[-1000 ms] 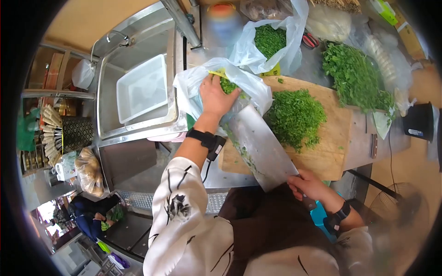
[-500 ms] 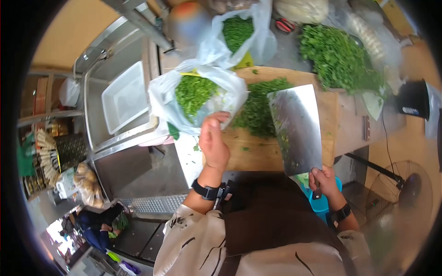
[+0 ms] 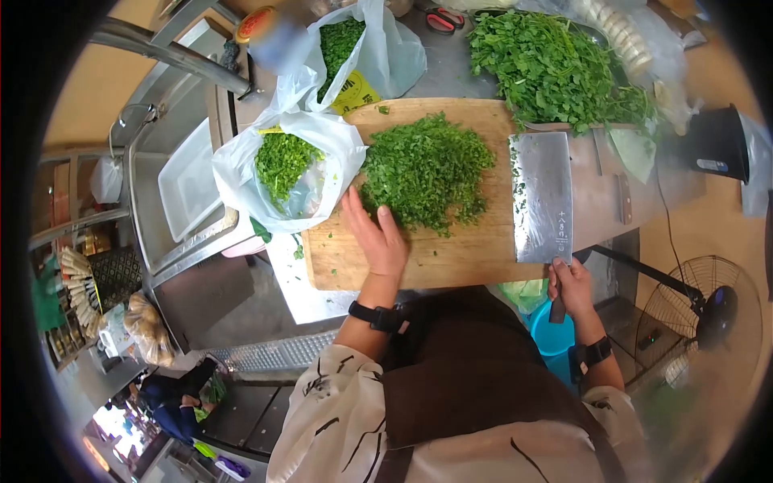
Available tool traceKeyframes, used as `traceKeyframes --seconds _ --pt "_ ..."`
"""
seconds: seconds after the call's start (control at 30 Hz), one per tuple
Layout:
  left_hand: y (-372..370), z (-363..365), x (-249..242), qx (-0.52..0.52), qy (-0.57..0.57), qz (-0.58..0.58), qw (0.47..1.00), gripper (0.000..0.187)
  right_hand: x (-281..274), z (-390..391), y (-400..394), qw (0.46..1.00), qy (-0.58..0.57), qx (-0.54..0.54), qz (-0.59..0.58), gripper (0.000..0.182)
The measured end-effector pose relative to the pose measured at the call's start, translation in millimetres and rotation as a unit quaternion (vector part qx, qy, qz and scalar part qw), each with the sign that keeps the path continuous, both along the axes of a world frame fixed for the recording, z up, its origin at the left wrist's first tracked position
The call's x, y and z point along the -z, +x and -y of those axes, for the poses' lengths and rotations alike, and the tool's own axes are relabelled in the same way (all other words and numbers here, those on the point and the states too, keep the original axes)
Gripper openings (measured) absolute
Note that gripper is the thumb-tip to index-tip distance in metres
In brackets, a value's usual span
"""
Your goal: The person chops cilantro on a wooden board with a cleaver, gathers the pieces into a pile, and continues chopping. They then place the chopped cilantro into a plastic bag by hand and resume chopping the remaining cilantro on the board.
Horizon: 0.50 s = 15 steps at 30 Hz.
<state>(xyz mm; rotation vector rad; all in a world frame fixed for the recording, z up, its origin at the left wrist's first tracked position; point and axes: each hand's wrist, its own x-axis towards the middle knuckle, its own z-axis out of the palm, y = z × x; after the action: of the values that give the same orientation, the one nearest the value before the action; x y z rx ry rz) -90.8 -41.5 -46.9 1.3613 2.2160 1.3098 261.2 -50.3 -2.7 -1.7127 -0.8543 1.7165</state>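
Note:
A heap of chopped green herbs [image 3: 427, 171] lies on the wooden cutting board [image 3: 354, 258]. My left hand [image 3: 377, 237] is at the heap's lower left edge, thumb and fingers apart, between the heap and a white plastic bag [image 3: 229, 165]. Chopped greens [image 3: 283, 165] show inside that bag. My right hand [image 3: 570, 283] is closed round the handle of a cleaver [image 3: 542, 197]. Its broad blade lies flat side up over the right edge of the board, with green bits stuck along its left side.
Behind stands another bag [image 3: 302, 88] with chopped greens. Whole leafy herbs [image 3: 555, 72] and red-handled scissors [image 3: 444, 21] are at the back. A sink with a white tub [image 3: 189, 177] is left; a fan [image 3: 692, 314] is right. Another person [image 3: 173, 394] is at lower left.
The cleaver has moved right, off the herb heap to the board's edge. My left hand has come down from the bag's opening to beside the heap. The view has shifted.

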Motion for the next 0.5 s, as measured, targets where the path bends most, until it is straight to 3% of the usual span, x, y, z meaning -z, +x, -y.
traceKeyframes --seconds 0.13,0.3,0.5 --pt "24.7 -17.7 2.6 0.029 0.027 0.013 0.999 0.057 11.0 -3.9 -4.3 0.999 -0.024 -0.013 -0.033 0.02" --pt "55.0 -24.0 7.8 0.052 0.027 0.002 0.998 0.062 17.1 0.1 -39.7 0.988 -0.016 -0.149 0.019 0.025" --pt "72.7 -13.9 -7.1 0.046 0.02 0.005 0.999 0.093 9.8 12.3 -77.0 0.958 -0.036 -0.282 0.031 0.029"
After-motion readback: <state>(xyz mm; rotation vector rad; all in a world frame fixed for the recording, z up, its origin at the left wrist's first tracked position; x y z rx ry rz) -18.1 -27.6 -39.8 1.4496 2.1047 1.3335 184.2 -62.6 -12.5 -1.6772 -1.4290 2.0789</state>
